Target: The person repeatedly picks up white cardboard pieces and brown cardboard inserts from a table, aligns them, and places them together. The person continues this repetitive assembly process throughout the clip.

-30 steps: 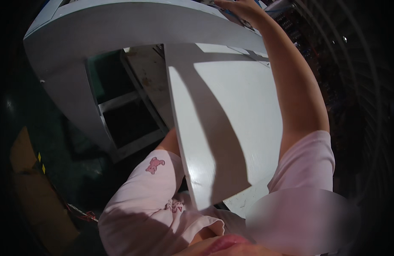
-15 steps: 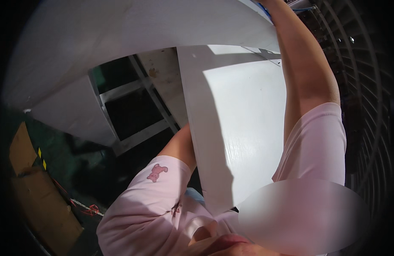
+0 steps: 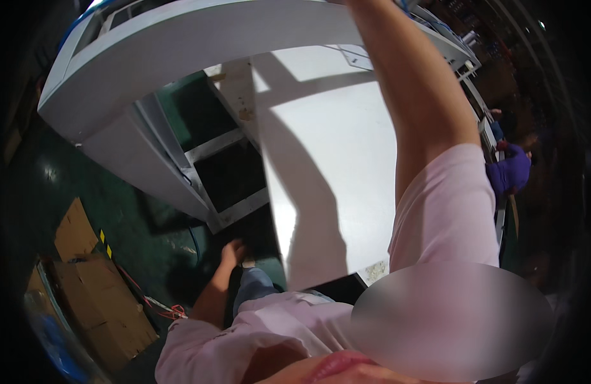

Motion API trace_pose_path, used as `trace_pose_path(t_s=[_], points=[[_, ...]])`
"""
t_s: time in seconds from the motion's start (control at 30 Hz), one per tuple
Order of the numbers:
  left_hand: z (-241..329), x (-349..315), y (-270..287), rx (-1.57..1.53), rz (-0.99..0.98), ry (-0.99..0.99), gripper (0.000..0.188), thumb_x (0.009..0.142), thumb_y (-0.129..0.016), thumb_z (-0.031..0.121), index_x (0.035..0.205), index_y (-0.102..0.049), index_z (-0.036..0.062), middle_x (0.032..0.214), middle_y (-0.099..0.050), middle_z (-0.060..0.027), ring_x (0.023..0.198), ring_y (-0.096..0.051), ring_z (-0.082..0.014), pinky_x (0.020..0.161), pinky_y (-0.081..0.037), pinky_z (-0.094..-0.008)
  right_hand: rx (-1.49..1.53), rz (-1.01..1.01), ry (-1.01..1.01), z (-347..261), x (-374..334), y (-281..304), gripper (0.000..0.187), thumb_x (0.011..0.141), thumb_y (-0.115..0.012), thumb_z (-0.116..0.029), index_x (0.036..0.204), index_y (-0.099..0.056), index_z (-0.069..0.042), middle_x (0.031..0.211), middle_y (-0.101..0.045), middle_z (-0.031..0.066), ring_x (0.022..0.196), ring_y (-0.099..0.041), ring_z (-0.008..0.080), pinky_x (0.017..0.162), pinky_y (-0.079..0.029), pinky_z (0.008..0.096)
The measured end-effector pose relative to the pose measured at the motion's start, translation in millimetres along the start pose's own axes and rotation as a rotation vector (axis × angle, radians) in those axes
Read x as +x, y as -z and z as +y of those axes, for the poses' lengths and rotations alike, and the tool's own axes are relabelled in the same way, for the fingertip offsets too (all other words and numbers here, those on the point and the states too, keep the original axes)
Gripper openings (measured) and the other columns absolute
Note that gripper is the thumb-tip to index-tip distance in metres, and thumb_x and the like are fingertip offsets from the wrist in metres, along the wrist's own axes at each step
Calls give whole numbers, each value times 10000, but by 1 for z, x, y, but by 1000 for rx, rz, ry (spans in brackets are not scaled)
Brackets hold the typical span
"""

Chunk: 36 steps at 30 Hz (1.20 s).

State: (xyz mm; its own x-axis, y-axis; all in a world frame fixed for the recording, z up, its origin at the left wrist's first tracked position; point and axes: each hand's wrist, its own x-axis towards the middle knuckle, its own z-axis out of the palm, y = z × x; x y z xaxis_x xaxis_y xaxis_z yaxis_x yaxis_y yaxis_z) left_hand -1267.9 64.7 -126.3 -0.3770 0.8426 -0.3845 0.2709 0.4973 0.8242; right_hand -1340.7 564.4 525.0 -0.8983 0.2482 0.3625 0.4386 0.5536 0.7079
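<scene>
A large white panel (image 3: pixel 359 160) lies tilted in front of me, crossed by a curved shadow. My left hand (image 3: pixel 233 251) hangs low beside the panel's left edge, apart from it. Motion smears its fingers, and nothing shows clearly in it. My right arm stretches up across the panel to a pale grey cabinet-like body (image 3: pixel 199 38) at the top, and its hand lies past the picture's upper edge. Below that body, left of the panel, an opening shows a light metal frame (image 3: pixel 244 200) with crossbars.
Flattened cardboard (image 3: pixel 100 297) lies on the dark green floor at the lower left, near an orange-red cord (image 3: pixel 174 312). A yellow and black strip (image 3: pixel 105 243) is beside it. At the far right a person in purple (image 3: pixel 510 169) is near a long bench or rail.
My left hand has come out from beside the panel and now shows at its lower left. The view has shifted back, revealing more of the grey body and the person in purple.
</scene>
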Motion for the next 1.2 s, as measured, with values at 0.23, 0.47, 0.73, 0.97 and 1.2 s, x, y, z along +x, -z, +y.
trace_pose_path(t_s=[0.23, 0.47, 0.73, 0.97, 1.2], points=[[-232, -95, -19, 860, -318, -172, 199, 815, -609, 293, 826, -711, 124, 846, -675, -138, 805, -636, -400, 708, -522, -470, 912, 470, -74, -18, -305, 89, 426, 777, -736, -157, 1182, -621, -94, 1221, -611, 161, 1121, -590, 329, 953, -483, 386], [29, -83, -116, 638, -351, 9, 431, 779, -664, 321, 1128, -673, 68, 1111, -659, -182, 1062, -623, -331, 926, -486, -377, 850, 100, -871, 17, -741, 215, 395, 777, -682, -14, 1165, -635, -68, 1166, -639, 130, 1068, -616, 259, 915, -480, 325], [191, -133, -375, 781, -1034, -596, 440, 816, -667, 258, 1198, -618, 45, 1096, -665, -201, 1021, -647, -317, 890, -504, -373, 814, -88, -1887, -190, -1081, 334, 375, 772, -665, -39, 1144, -624, -21, 1022, -659, 135, 867, -642, 220, 779, -519, 317], [265, -214, -575, 908, -1374, -1025, 404, 819, -659, 151, 1205, -604, 45, 1130, -640, -199, 1049, -617, -351, 919, -485, -411, 651, -154, -2245, -290, -1207, 398, 393, 767, -671, -50, 1155, -614, -28, 1046, -636, 152, 893, -631, 278, 797, -509, 365], [293, -306, -771, 617, -1134, -1526, 395, 724, -684, 98, 1106, -599, 44, 1174, -601, -196, 1065, -545, -387, 951, -436, -451, 421, -413, -2534, -329, -1334, 462, 404, 776, -650, -58, 1177, -608, -37, 1084, -624, 182, 949, -613, 333, 824, -498, 407]])
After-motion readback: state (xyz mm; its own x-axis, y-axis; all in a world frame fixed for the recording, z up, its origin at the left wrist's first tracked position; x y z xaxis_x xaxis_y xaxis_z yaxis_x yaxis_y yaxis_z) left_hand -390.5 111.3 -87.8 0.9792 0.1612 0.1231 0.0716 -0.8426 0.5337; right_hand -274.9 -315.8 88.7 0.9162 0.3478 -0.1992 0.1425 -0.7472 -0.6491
